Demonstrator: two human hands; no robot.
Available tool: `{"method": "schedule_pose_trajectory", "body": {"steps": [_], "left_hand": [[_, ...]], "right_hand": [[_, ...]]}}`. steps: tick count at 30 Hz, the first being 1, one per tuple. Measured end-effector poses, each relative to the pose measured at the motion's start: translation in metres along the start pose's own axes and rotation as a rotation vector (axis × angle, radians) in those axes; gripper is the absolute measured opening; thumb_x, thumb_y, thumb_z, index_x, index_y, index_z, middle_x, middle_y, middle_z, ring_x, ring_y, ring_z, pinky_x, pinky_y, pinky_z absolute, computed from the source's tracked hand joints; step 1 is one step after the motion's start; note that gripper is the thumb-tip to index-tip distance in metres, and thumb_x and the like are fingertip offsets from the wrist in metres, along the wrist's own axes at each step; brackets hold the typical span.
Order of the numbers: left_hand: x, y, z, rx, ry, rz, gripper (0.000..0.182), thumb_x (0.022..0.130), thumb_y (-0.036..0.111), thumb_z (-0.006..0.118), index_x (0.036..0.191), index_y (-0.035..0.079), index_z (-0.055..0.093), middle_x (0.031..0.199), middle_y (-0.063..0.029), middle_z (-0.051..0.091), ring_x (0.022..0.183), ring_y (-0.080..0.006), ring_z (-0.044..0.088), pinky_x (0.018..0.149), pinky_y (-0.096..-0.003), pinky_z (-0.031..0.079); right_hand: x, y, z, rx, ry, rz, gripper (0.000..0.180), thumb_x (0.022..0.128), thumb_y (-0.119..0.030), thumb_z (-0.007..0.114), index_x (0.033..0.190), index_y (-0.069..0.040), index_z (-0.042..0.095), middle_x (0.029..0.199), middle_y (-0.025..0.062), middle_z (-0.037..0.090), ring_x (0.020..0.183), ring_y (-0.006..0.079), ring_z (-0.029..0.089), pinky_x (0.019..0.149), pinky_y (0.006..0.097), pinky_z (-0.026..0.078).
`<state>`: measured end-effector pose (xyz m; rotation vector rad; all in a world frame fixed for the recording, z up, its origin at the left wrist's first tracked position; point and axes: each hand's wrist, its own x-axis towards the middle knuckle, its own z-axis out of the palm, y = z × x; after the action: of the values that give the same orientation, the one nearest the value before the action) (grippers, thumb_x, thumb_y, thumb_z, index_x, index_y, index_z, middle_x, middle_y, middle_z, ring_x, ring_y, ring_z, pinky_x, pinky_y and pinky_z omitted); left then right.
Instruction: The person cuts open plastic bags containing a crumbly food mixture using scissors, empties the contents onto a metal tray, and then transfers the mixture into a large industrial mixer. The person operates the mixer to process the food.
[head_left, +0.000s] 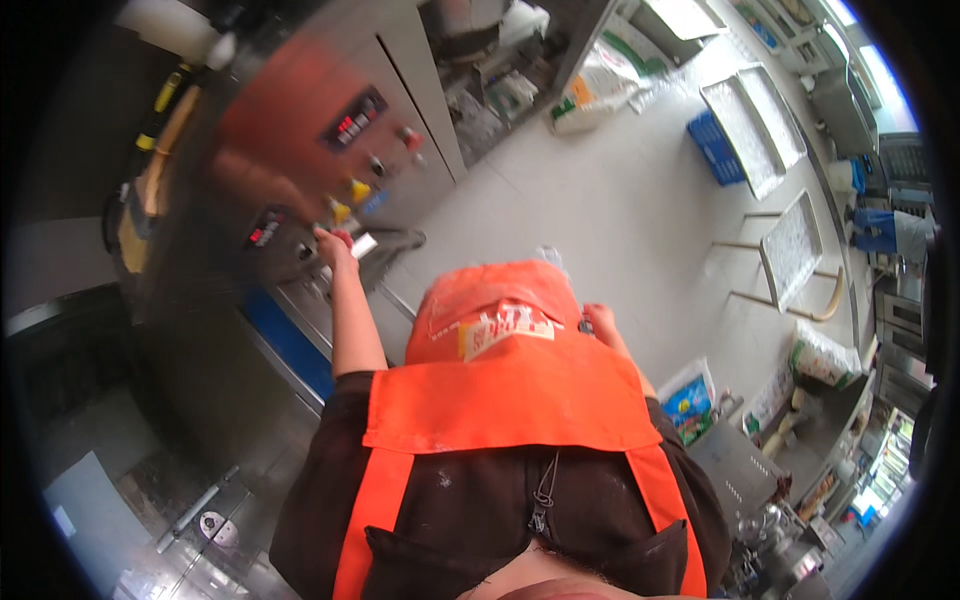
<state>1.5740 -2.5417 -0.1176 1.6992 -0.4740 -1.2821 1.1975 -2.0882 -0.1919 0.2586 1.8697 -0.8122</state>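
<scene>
My left hand (335, 246) reaches to the control panel (304, 169) of a stainless-steel machine. Its fingertips meet a small control below the yellow knobs (360, 189); whether they grip or press it cannot be made out. Beside the hand are a red part and a white piece (364, 246). Two digital displays glow red on the panel, an upper one (354, 118) and a lower one (266, 227). My right hand (598, 319) hangs at the right side of my orange apron (495, 315), partly hidden; a small dark thing shows by it, too unclear to name.
Two metal trays (750, 135) rest on a blue plastic crate (712, 146). Another tray (791, 251) lies on a stool-like frame. Sacks (600, 82) stand on the tiled floor (525, 180), more (825, 356) at the right. A person (877, 229) is in the background.
</scene>
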Motion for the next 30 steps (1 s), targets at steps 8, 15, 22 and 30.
{"method": "schedule_pose_trajectory", "body": {"steps": [8,15,22,30], "left_hand": [[-0.018,-0.002,-0.017,0.118,-0.090,0.030,0.052,0.093,0.058,0.038,0.090,0.009,0.053,0.083,-0.0021,0.062,0.076,-0.0139,0.061,0.068,-0.0264,0.048],[-0.002,-0.001,-0.009,0.125,-0.019,-0.007,0.050,0.096,0.054,0.036,0.087,0.009,0.053,0.076,-0.0023,0.062,0.068,-0.0134,0.060,0.060,-0.0247,0.049],[-0.007,-0.006,-0.009,0.093,-0.014,0.016,0.051,0.094,0.057,0.037,0.089,0.009,0.052,0.079,-0.0028,0.062,0.070,-0.0138,0.061,0.061,-0.0255,0.048],[-0.024,0.002,-0.023,0.116,-0.145,0.017,0.055,0.090,0.061,0.042,0.097,0.008,0.052,0.089,-0.0046,0.063,0.083,-0.0149,0.062,0.072,-0.0288,0.047]], "right_hand": [[-0.019,-0.011,0.000,-0.079,0.037,0.016,0.029,0.080,-0.013,0.056,0.107,-0.005,0.062,0.091,0.0024,0.059,0.080,0.0168,0.056,0.065,0.0350,0.051],[-0.022,0.012,-0.004,-0.052,0.060,0.046,0.025,0.081,-0.016,0.056,0.103,-0.008,0.064,0.089,0.0027,0.062,0.075,0.0136,0.056,0.054,0.0318,0.043],[-0.022,0.008,-0.006,-0.096,0.068,0.045,0.024,0.081,-0.016,0.057,0.104,-0.011,0.064,0.091,0.0006,0.062,0.077,0.0129,0.056,0.061,0.0332,0.043],[-0.029,-0.009,-0.003,-0.066,0.034,-0.006,0.029,0.079,-0.013,0.056,0.107,-0.006,0.062,0.087,0.0021,0.059,0.075,0.0149,0.055,0.063,0.0341,0.050]]}}
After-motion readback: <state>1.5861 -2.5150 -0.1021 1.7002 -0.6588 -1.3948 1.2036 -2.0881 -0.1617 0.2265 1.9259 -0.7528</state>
